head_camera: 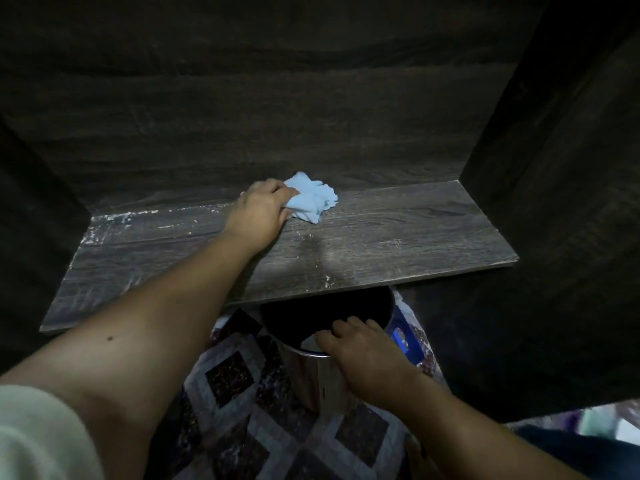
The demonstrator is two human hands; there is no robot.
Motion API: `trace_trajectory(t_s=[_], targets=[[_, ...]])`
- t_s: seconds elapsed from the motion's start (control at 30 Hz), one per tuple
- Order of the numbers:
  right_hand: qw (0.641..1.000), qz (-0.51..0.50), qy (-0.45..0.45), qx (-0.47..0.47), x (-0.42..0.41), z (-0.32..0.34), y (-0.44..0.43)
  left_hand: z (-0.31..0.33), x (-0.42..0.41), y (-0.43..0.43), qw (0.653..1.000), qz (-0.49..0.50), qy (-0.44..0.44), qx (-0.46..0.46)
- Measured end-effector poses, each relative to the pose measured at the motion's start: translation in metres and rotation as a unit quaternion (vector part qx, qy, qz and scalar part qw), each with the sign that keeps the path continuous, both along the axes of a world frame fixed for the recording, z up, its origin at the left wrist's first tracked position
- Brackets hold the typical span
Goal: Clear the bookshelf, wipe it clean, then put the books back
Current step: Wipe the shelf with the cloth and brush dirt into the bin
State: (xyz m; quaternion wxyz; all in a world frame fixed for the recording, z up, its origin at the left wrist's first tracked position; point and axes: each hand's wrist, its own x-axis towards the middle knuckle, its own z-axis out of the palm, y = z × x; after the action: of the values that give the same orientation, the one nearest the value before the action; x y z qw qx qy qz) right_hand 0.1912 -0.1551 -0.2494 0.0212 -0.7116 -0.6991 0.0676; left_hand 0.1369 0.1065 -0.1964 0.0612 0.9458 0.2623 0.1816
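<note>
No text, label, brand or number can be read anywhere. The blue plastic container (405,336) at about five o'clock from the dark wood-grain shelf board (381,237) carries pale markings, too blurred to make out.

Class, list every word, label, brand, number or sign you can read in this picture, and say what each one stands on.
None can be read.
The blue packet beside the metal bin carries pale printing, too blurred to read.
The wooden shelf, the blue cloth and the patterned floor carry no text.
</note>
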Motion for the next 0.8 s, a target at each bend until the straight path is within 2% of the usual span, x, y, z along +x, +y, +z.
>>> trace_trajectory(t_s=[0.13,0.43,0.6,0.8], targets=[[0.999,0.003,-0.010,0.035,0.003,-0.003,-0.003,0.004,0.005,-0.001,0.996,0.013,0.040,-0.080],[0.999,0.000,-0.023,-0.027,-0.007,0.019,-0.015,0.010,-0.019,-0.035,0.986,0.002,0.066,-0.151],[0.999,0.006,-0.025,-0.035,-0.014,0.028,-0.021,0.011,-0.033,-0.063,0.985,-0.007,0.073,-0.159],[0.998,0.020,-0.033,-0.043,-0.028,0.043,-0.030,0.014,-0.053,-0.092,0.972,-0.015,0.079,-0.219]])
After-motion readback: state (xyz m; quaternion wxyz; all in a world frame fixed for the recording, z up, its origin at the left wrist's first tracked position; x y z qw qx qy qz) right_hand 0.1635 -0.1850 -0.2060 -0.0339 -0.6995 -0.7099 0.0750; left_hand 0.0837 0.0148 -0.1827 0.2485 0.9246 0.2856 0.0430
